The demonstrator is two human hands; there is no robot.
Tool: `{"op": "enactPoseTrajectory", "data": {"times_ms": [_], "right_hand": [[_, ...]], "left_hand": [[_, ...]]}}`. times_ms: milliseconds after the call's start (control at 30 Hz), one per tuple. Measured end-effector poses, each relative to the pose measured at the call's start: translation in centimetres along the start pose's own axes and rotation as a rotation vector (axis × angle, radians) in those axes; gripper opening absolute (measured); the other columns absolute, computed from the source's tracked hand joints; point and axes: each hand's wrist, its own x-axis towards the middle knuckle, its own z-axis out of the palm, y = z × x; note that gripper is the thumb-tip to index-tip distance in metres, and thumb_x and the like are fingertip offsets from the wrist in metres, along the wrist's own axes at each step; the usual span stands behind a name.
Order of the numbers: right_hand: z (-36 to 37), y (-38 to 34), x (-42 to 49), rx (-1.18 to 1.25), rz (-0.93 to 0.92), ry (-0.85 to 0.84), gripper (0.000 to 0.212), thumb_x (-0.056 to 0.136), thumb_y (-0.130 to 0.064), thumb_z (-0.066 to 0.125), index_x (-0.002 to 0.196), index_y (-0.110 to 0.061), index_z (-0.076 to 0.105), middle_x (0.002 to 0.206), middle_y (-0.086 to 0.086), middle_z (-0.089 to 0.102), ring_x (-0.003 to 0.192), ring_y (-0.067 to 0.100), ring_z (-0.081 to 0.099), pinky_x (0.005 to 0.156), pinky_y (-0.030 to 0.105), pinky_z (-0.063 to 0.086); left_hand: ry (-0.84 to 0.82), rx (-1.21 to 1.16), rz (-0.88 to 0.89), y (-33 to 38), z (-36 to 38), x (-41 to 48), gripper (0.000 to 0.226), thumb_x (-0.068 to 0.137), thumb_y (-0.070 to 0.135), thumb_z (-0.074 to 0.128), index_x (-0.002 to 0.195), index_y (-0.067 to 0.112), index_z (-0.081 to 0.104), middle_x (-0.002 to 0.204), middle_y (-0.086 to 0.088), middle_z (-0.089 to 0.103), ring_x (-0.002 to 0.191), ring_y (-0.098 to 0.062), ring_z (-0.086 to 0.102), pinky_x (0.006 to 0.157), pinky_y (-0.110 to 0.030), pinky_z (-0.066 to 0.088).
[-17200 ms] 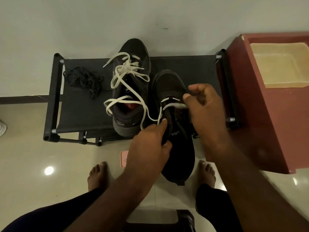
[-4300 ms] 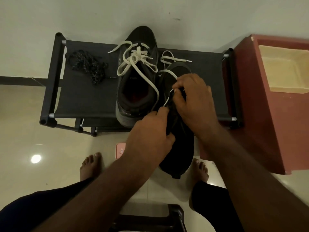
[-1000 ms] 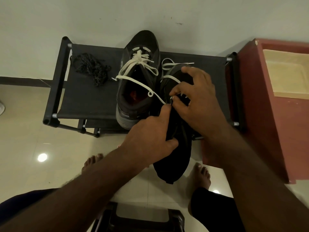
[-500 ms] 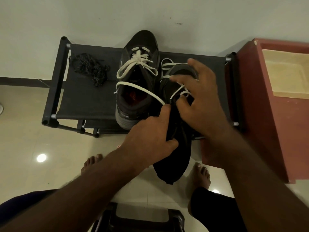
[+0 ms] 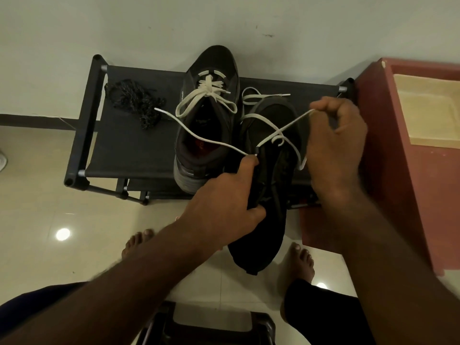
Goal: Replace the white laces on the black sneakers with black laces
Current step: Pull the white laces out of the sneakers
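Two black sneakers stand on a black rack (image 5: 129, 145). The left sneaker (image 5: 206, 125) keeps its white lace (image 5: 209, 93) knotted loosely over the tongue. My left hand (image 5: 224, 202) grips the side of the right sneaker (image 5: 268, 195), which juts off the rack's front edge. My right hand (image 5: 333, 145) pinches a stretch of that shoe's white lace (image 5: 286, 128) and holds it taut up to the right. The lace's free end trails left across the other shoe. A bundle of black laces (image 5: 134, 100) lies at the rack's back left.
A red-brown box (image 5: 388, 170) with a cream tray inside stands right of the rack, close to my right hand. The wall runs just behind the rack. My bare feet (image 5: 298, 262) rest on the tiled floor below, and a dark stool (image 5: 206, 322) sits at the bottom edge.
My right hand has drawn away from the shoe's eyelets toward the upper right, pulling a length of white lace out taut. The left hand has kept its grip on the shoe.
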Motion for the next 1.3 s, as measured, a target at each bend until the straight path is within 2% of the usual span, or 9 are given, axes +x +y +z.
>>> {"op": "enactPoseTrajectory", "data": {"times_ms": [100, 200, 333, 633, 800, 867, 1000, 1133, 1300], "right_hand": [[-0.6, 0.1, -0.4, -0.106, -0.116, -0.034, 0.036, 0.079, -0.010, 0.055, 0.113, -0.023, 0.057, 0.121, 0.002, 0.057, 0.114, 0.020, 0.056, 0.096, 0.034, 0.049], [-0.1, -0.1, -1.1, -0.265, -0.376, -0.299, 0.042, 0.076, -0.011, 0.056, 0.117, -0.016, 0.067, 0.136, 0.007, 0.050, 0.132, 0.025, 0.042, 0.108, 0.031, 0.035], [0.7, 0.8, -1.5, -0.450, -0.436, -0.566, 0.034, 0.082, -0.017, 0.060, 0.114, -0.020, 0.072, 0.150, 0.010, 0.043, 0.144, 0.029, 0.028, 0.111, 0.056, 0.030], [0.6, 1.1, -0.7, -0.369, -0.459, -0.381, 0.014, 0.090, -0.016, 0.057, 0.098, -0.014, 0.069, 0.131, 0.001, 0.054, 0.132, 0.018, 0.040, 0.106, 0.034, 0.033], [-0.6, 0.7, 1.0, 0.024, 0.050, 0.082, 0.016, 0.096, -0.011, 0.054, 0.108, -0.011, 0.064, 0.102, -0.006, 0.063, 0.090, -0.007, 0.058, 0.083, 0.019, 0.049], [-1.0, 0.8, 1.1, -0.027, 0.068, 0.035, 0.019, 0.093, -0.011, 0.056, 0.111, -0.016, 0.062, 0.107, -0.003, 0.063, 0.095, -0.002, 0.060, 0.085, 0.024, 0.051], [-0.6, 0.4, -0.1, -0.258, -0.287, -0.380, 0.040, 0.082, -0.017, 0.057, 0.121, -0.023, 0.064, 0.135, -0.003, 0.047, 0.132, 0.016, 0.044, 0.109, 0.019, 0.035], [0.2, 0.9, -0.9, -0.388, -0.347, -0.577, 0.029, 0.084, -0.022, 0.063, 0.113, -0.023, 0.069, 0.152, 0.006, 0.038, 0.144, 0.022, 0.026, 0.112, 0.056, 0.035], [-0.1, 0.4, -0.7, -0.332, -0.323, -0.518, 0.009, 0.085, -0.017, 0.068, 0.093, -0.021, 0.070, 0.135, -0.002, 0.052, 0.133, 0.013, 0.040, 0.108, 0.036, 0.040]], "left_hand": [[-0.003, -0.005, -0.001, 0.0, 0.1, 0.0, 0.074, 0.084, 0.034, 0.066, 0.140, 0.034, 0.017, 0.092, 0.006, 0.062, 0.074, -0.012, 0.064, 0.071, -0.035, 0.060], [0.010, 0.000, 0.008, 0.0, 0.2, 0.2, 0.075, 0.083, 0.035, 0.067, 0.141, 0.032, 0.018, 0.097, 0.004, 0.063, 0.079, -0.014, 0.065, 0.073, -0.036, 0.059], [0.029, 0.005, 0.020, 0.0, 0.3, 0.2, 0.075, 0.083, 0.035, 0.066, 0.141, 0.029, 0.019, 0.094, 0.004, 0.062, 0.074, -0.013, 0.064, 0.069, -0.036, 0.059], [0.027, 0.012, 0.009, -0.1, 0.3, 0.2, 0.075, 0.083, 0.035, 0.065, 0.140, 0.031, 0.018, 0.092, 0.005, 0.062, 0.073, -0.012, 0.064, 0.069, -0.035, 0.059], [0.017, 0.012, 0.012, 0.0, 0.2, 0.0, 0.073, 0.084, 0.034, 0.065, 0.141, 0.032, 0.018, 0.083, 0.009, 0.057, 0.070, -0.009, 0.061, 0.069, -0.033, 0.058], [0.019, 0.012, 0.013, 0.0, 0.3, 0.1, 0.074, 0.084, 0.034, 0.065, 0.140, 0.032, 0.018, 0.083, 0.009, 0.058, 0.070, -0.011, 0.062, 0.069, -0.035, 0.058], [0.010, 0.002, 0.012, 0.0, 0.3, 0.2, 0.076, 0.083, 0.034, 0.067, 0.141, 0.031, 0.018, 0.093, 0.005, 0.063, 0.075, -0.014, 0.065, 0.072, -0.037, 0.059], [0.025, -0.001, 0.013, 0.0, 0.4, 0.2, 0.076, 0.082, 0.035, 0.067, 0.142, 0.029, 0.019, 0.093, 0.005, 0.062, 0.075, -0.013, 0.064, 0.070, -0.036, 0.059], [0.010, -0.007, 0.006, 0.1, 0.2, 0.3, 0.076, 0.083, 0.034, 0.066, 0.143, 0.029, 0.019, 0.092, 0.004, 0.061, 0.073, -0.013, 0.063, 0.069, -0.036, 0.059]]}}
